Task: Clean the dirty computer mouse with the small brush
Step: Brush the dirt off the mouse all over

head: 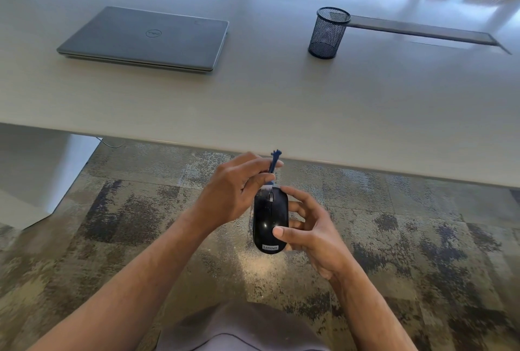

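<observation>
A glossy black computer mouse (267, 217) with a Lenovo label is held in the air below the table edge, over the carpet. My right hand (312, 228) grips it from the right side, thumb on its rear top. My left hand (229, 195) pinches a small blue brush (273, 163) upright, its handle end sticking up above my fingers. The brush's lower end meets the front of the mouse by the scroll wheel and is partly hidden by my fingers.
On the pale table (267, 102) lie a closed grey laptop (146, 39) at the left and a black mesh pen cup (327, 32) at the right, beside a cable slot (422, 31). Patterned carpet (140, 224) lies below.
</observation>
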